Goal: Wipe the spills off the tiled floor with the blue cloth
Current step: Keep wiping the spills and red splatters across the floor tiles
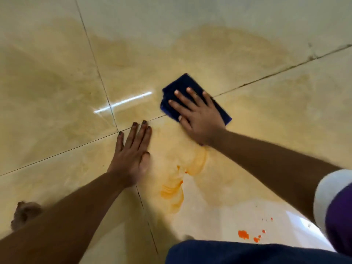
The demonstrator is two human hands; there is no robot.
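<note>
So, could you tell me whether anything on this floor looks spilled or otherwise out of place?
Yes. Orange smears streak the tiled floor between the arms, nearer the person than the blue cloth under the right hand. Brighter orange blobs sit by the person's knee, unwiped. The left hand rests flat on the tile.

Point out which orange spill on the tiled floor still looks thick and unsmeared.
The bright orange blob nearest the person's knee: solid, saturated colour with small droplets beside it. The pale orange streaks between the arms are thin and smeared, and the right hand presses the folded blue cloth farther away.
</note>
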